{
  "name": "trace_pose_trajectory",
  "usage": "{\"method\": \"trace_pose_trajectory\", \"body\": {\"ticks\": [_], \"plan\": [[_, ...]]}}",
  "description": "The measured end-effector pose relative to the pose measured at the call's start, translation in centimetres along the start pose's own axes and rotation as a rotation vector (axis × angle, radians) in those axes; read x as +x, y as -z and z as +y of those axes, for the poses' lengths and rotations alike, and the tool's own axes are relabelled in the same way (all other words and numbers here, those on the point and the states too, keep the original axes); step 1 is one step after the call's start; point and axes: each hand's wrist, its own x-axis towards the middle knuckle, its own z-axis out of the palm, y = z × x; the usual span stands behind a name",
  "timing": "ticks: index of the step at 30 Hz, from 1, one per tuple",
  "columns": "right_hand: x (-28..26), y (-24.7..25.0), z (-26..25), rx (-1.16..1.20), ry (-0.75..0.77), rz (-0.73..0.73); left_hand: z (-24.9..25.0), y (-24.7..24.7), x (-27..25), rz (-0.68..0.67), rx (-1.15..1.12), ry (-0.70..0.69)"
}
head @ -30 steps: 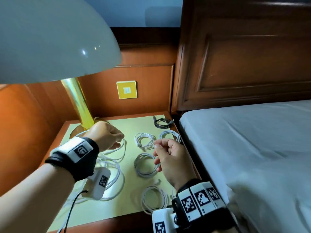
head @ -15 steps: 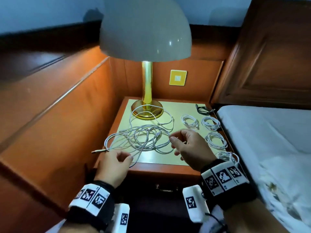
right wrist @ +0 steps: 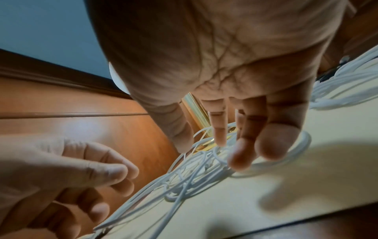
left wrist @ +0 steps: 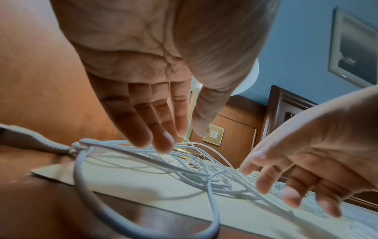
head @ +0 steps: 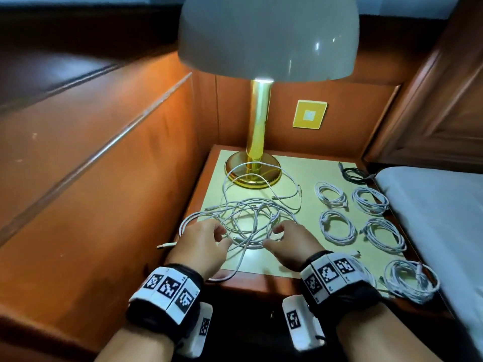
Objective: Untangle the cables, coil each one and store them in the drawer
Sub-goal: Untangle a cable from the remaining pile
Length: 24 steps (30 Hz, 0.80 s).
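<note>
A tangle of white cables (head: 248,218) lies on the pale top of the nightstand (head: 308,176), in front of the lamp base. My left hand (head: 219,237) hovers at the tangle's near-left side, fingers loosely extended, tips touching strands (left wrist: 143,152). My right hand (head: 274,236) is at its near-right side, fingers spread and dipping among the loops (right wrist: 196,174). Neither hand grips a strand. One plug end (head: 163,246) sticks out past the left edge. A loop (head: 230,275) droops over the front edge.
Several coiled white cables (head: 337,227) lie in rows on the right half of the top, with a coiled black cable (head: 355,175) at the back right. A brass lamp (head: 257,142) stands at the back. Wood panels close the left; a bed (head: 439,205) lies to the right.
Both hands moved forward onto the tangle. The right hand, which pinched a strand before, now has its fingers spread. The left hand came up from the front edge.
</note>
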Motion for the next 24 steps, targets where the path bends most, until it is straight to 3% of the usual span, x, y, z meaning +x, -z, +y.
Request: {"method": "trace_pose_trajectory", "body": {"ticks": [6,10,13,17,20,24], "plan": [[2.8,-1.5,-0.5,-0.210,-0.017,0.036,0.7,-1.1,0.2,-0.034,0.001,-0.078],[2.3,-0.6,-0.9,-0.078,0.131,0.181,0.7,-1.0,-0.2,-0.035,-0.008,-0.079],[0.8,-0.2,-1.9,0.062,0.414,0.298,0.7,-0.8,-0.3,-0.005,-0.063,-0.090],[-0.7,-0.3,-2.7,0.281,0.724,0.313,0.9,-0.5,-0.2,0.039,-0.200,-0.081],[-1.2,-0.1,-2.9,0.385,0.802,0.345,0.8,0.1,-0.1,0.106,-0.372,-0.041],[-1.1,0.2,-2.6,0.499,0.739,0.348,0.1,0.8,0.1,0.105,-0.396,-0.006]]}}
